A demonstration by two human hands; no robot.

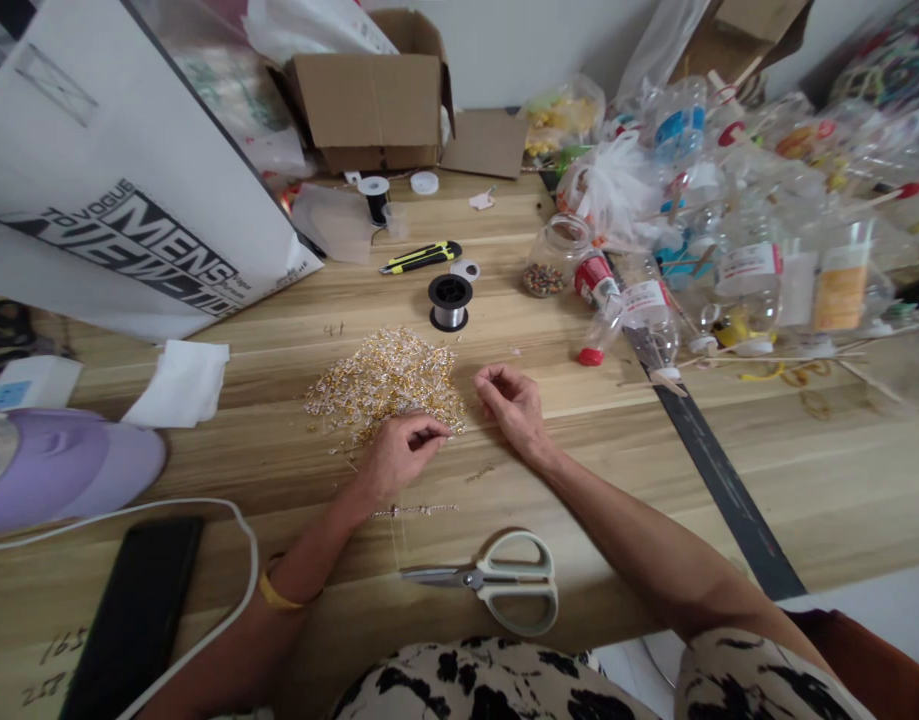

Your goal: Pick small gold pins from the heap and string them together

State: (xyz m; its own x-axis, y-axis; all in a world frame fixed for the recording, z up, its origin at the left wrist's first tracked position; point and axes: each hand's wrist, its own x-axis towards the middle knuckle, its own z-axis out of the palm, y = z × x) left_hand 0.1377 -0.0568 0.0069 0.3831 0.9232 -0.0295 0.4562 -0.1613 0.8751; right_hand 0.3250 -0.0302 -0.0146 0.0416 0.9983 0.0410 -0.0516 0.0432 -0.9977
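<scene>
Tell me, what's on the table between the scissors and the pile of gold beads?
In the head view, a short beaded strand lies between the scissors and the bead pile, just below the left hand.

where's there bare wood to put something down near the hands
Bare table lies right of the right hand, past the dark strip. Another patch sits between the white cloth and the bead pile. The bottles crowd the far right; scissors take the near edge.
</scene>
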